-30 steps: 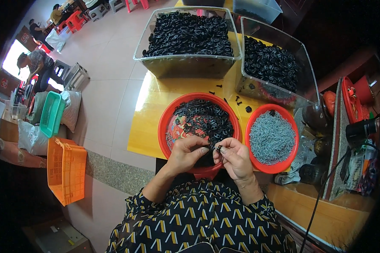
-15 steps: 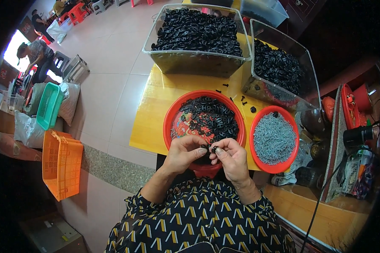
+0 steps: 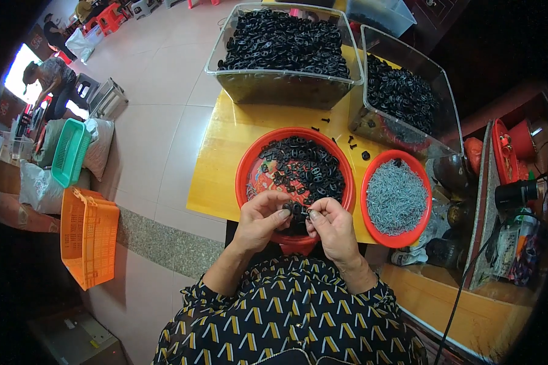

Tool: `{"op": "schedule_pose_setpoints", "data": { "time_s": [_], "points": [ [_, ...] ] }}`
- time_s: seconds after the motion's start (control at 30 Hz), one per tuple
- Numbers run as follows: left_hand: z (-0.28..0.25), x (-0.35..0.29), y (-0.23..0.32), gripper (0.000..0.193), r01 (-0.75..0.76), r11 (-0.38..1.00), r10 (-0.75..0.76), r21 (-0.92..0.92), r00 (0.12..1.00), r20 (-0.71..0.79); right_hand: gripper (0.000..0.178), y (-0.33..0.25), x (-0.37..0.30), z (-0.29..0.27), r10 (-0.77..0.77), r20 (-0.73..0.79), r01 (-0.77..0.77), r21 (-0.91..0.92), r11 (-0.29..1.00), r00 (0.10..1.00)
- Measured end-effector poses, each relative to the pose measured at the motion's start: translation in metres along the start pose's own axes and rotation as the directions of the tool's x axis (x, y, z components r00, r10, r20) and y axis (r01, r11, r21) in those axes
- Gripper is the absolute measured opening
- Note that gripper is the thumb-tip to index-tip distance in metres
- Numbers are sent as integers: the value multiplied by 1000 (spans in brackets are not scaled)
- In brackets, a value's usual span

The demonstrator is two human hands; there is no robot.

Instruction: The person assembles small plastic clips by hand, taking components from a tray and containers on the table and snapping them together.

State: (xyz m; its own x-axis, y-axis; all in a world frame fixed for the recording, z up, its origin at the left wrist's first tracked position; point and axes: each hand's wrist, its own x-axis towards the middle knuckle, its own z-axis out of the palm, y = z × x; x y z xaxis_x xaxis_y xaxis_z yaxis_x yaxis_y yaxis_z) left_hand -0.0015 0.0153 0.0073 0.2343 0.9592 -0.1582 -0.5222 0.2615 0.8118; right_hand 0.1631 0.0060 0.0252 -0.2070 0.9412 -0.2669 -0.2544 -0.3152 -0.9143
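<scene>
Over the near rim of a red basin [image 3: 242, 176], my two hands work close together. Pinched between the thumb and fingers of my left hand [image 3: 256, 224] is a small black plastic piece, partly hidden. My right hand [image 3: 336, 234] also pinches something small, with a shiny bit at the fingertips; its kind is too small to tell. Many black plastic pieces [image 3: 323, 173] with holes lie in the basin, heaped toward its right side. To the right, a smaller red basin [image 3: 365, 204] holds a pile of silvery screws [image 3: 397, 198].
Two clear tubs, one at the back [image 3: 280, 78] and one at the right [image 3: 408, 131], hold more black pieces on the yellow table [image 3: 210, 176]. A few loose black bits lie between. An orange crate [image 3: 91, 243] and green basket [image 3: 70, 152] are leftward; another person [image 3: 55, 82] bends beyond.
My fingertips have drawn slightly apart, the left hand shifting a little to the left. More of the black pieces beneath shows between them.
</scene>
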Motion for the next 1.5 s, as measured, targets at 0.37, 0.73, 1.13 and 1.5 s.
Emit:
{"op": "schedule_pose_setpoints", "data": {
  "time_s": [0.37,0.73,1.13,1.5],
  "points": [
    [-6,-3,-3,28,78,995,-73,-64,995,75,4,-8,0,7,7,-80,-24,-216,976,997],
    [-2,-4,-2,28,34,996,-40,81,996,79,5,-9,0,6,23,-86,-42,-225,973,996],
    [1,-6,-2,28,11,985,-23,170,997,68,5,-3,1,3,-7,-90,-18,-273,962,996],
    [-1,-6,-2,28,-18,965,0,262,998,70,5,-1,1,1,-52,-87,19,-343,939,995]
  ]
}}
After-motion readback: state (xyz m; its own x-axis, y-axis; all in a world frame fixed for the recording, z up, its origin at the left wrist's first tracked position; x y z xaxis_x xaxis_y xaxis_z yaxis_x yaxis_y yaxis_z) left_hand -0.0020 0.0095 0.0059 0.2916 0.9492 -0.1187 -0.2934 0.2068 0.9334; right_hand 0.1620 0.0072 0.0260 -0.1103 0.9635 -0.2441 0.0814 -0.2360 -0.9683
